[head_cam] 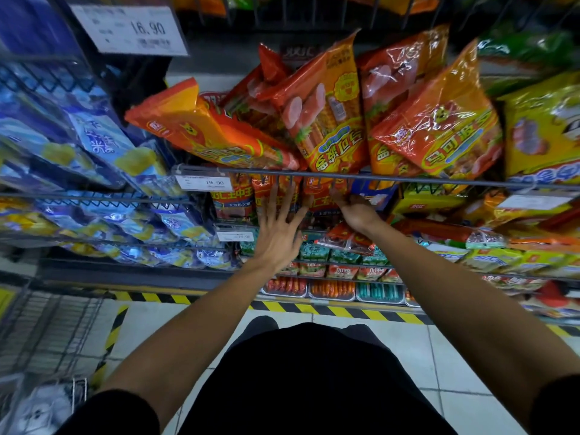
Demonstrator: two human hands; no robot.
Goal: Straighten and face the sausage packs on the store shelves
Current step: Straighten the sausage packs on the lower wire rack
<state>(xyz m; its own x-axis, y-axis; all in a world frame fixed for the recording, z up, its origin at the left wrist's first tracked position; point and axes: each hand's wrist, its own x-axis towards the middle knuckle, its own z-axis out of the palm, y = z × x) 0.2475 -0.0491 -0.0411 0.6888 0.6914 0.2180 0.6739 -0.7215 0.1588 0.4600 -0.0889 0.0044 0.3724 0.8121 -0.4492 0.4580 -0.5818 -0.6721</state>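
While the left hand [280,221] lies flat with fingers spread against the red sausage packs [272,196] on the shelf under the wire rail [408,179], likely steadying the row, the right hand [354,211] reaches to the neighbouring pack [323,196], probably to square it. Its fingertips are hidden behind the hand and blurred, so I cannot tell whether it grips. Above the rail, orange packs [326,114] lean askew.

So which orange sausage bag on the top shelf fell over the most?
The leftmost orange bag. It leans far over sideways, nearly flat, while the other orange bags beside it stand closer to upright.
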